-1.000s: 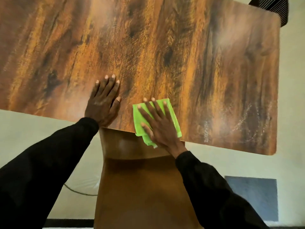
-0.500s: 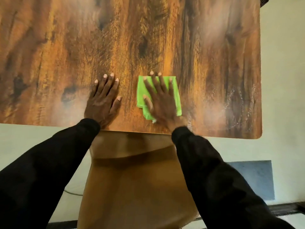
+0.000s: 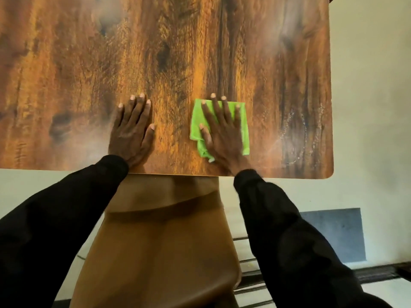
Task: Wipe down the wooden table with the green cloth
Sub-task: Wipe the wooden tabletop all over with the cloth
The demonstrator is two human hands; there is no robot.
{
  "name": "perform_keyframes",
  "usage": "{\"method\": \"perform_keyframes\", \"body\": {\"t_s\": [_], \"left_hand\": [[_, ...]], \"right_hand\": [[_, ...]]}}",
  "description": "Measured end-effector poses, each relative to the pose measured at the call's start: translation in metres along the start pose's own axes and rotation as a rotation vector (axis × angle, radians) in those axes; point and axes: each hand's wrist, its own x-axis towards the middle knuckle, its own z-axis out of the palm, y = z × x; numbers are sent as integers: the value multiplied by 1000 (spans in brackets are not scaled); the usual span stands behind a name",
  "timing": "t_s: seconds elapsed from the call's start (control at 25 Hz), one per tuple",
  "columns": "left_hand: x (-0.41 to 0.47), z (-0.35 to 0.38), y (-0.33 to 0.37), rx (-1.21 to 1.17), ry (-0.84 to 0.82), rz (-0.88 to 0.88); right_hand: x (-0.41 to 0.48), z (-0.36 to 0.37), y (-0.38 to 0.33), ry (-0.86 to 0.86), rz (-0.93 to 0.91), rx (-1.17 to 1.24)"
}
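Wood-grain tabletop (image 3: 200,52) fills my view. Fingers (image 3: 216,110) of my right hand (image 3: 224,134) lie straight and spread, pressing the green cloth (image 3: 196,117) flat at lower centre-right, near the front edge. My left hand (image 3: 131,132) rests flat beside it on bare wood, fingers close together. A brown chair (image 3: 160,241) sits below.
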Motion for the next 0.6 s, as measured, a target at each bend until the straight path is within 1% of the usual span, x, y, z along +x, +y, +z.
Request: {"method": "perform_keyframes", "body": {"t_s": [0.08,0.16,0.24,0.32,0.4,0.44,0.52,0.6], "left_hand": [[17,6,31,-23,-2,24],[26,10,48,-7,-7,26],[29,14,52,2,-8,15],[29,15,51,7,-16,-3],[29,16,51,-4,-14,-4],[30,16,51,-10,-5,-7],[29,15,51,-23,26,-27],[28,15,51,-46,56,-75]], "right_hand": [[-34,7,-3,-26,-172,-1],[-70,9,15,-61,-244,-14],[-72,3,49,-55,-180,-14],[-41,-4,70,-34,-27,-20],[5,-8,69,5,76,-7],[24,-9,60,6,78,1],[35,-6,35,-6,-23,-1],[9,0,22,-49,-206,-10]]}}
